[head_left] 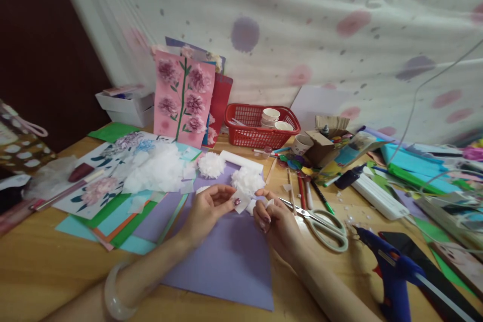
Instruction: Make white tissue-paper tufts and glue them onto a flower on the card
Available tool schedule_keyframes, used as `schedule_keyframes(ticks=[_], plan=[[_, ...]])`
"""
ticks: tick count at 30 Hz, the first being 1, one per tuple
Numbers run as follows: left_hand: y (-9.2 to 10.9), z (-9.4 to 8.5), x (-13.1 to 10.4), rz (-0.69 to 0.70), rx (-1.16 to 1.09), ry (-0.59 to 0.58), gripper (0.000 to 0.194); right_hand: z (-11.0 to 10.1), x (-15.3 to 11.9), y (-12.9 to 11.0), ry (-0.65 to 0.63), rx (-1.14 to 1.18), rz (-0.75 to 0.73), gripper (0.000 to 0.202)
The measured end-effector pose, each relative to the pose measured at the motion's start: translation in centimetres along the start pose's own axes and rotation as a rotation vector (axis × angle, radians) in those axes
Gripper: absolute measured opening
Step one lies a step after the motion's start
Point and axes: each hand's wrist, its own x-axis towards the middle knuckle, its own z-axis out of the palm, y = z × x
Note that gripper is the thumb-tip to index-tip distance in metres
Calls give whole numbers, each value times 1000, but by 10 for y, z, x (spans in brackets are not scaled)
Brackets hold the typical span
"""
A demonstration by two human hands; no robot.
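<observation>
Between thumb and fingers, my left hand (213,206) pinches a small piece of white tissue paper (243,202). Close by on the right, my right hand (278,221) is closed, its fingertips pressed around a small white scrap of tissue paper (269,203), partly hidden. Just beyond both hands lies a fluffy white paper flower (247,179). A second white paper flower (211,165) rests farther left, near a white paper roll (243,161). Under my hands spreads a purple sheet of paper (226,266). Scissors (326,229) with pale handles lie right of my right hand.
A blue glue gun (390,261) stands at the front right. White tissue paper (156,168) is heaped on coloured sheets at left. Behind are a pink flower picture (184,100), a red basket (260,133) with paper cups, and a cardboard box (320,148). Pens (322,196) lie right.
</observation>
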Motion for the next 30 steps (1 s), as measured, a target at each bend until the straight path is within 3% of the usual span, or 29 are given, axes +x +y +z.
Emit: schedule_keyframes(ticks=[4,9,14,19,26,30], plan=[[0,0,0,57,73,10,30,4,-3,-3,-26,-7,66,51],[-4,2,-1,91,177,-25,26,3,-5,-3,-6,-142,78,17],[-7,2,-4,96,185,-109,27,1,-7,4,-127,-460,5,29],[-3,2,-7,96,195,-210,31,2,-11,4,-153,-514,68,38],[1,2,-10,54,169,-322,34,-1,-12,1,-276,-681,44,22],[0,1,-9,59,180,-346,35,1,-13,-1,-323,-652,5,10]])
